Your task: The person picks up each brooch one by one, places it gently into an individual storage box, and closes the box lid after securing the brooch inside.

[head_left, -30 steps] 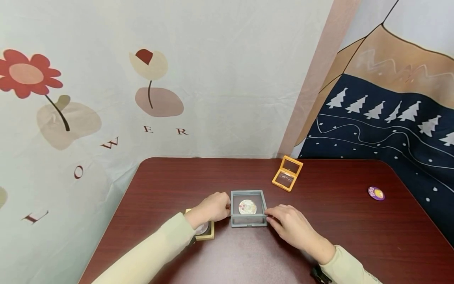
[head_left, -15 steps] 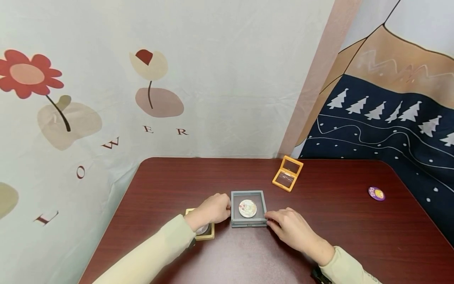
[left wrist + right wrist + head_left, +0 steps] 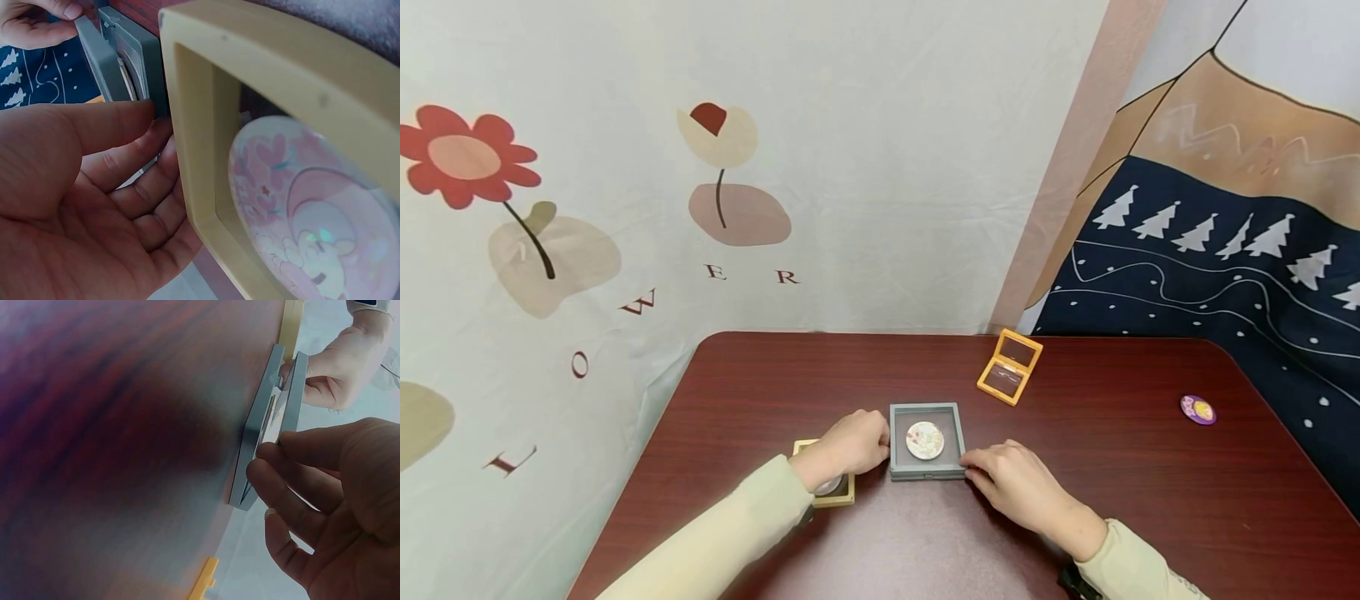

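Case in grey [image 3: 927,477] sits on the dark red table [image 3: 1090,417] between your hands, its clear-windowed lid slightly ajar at the edge nearest you, with a pale round badge [image 3: 924,440] showing inside. Your left hand [image 3: 853,442] holds the case's left side, thumb and fingers bent and drawn close together. Your right hand [image 3: 1015,483] pinches the opposite side near its front corner: in the right wrist view, your thumb meets the lid while your fingertips reach the base, the hand otherwise loosely curled. A cream case [image 3: 275,50] lies to the left, partly hidden under your left wrist from above; close up, its window shows a pink badge [image 3: 300,206] with a cartoon figure. Beyond your hands, toward the table's far edge, an orange case [image 3: 1011,365] stands open, and a purple badge [image 3: 1198,409] lies well apart to the right. A pale flower-printed backdrop [image 3: 887,167] hangs behind the table.
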Demonstrator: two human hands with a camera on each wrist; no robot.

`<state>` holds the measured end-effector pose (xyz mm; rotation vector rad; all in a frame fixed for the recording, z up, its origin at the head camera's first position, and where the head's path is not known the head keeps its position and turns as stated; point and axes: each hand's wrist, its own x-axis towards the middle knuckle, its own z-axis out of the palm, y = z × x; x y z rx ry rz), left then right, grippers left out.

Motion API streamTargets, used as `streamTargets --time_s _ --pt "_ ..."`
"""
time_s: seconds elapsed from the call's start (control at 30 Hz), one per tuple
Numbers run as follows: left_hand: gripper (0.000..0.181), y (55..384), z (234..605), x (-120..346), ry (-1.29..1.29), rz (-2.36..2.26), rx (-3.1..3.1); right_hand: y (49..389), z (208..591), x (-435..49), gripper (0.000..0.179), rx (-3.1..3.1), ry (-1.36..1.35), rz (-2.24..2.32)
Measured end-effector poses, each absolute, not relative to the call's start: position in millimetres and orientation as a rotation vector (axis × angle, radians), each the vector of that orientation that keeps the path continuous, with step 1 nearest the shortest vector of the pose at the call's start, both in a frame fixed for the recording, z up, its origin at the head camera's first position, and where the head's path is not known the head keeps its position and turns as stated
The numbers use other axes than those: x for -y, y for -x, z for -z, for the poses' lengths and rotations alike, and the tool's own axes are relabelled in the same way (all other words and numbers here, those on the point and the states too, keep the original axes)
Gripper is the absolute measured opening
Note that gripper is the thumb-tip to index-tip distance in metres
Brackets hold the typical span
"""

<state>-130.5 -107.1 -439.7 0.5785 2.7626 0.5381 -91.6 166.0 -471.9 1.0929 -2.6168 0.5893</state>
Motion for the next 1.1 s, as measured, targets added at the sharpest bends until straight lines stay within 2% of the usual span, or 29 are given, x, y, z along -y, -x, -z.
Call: streamTargets --time_s 0.17,0.57,1.1 --pt "0.055 129 440 107 -0.577 -0.544 -2.765 92 473 -167 0.016 2.610 -1.110 -0.589" --pt "0.046 114 436 104 -0.643 -0.443 -2.857 94 470 -168 0.011 2.617 -1.172 -0.595" --pt "0.047 104 439 104 -0.693 -0.601 -2.812 95 468 -167 0.010 2.693 -1.146 -0.612"
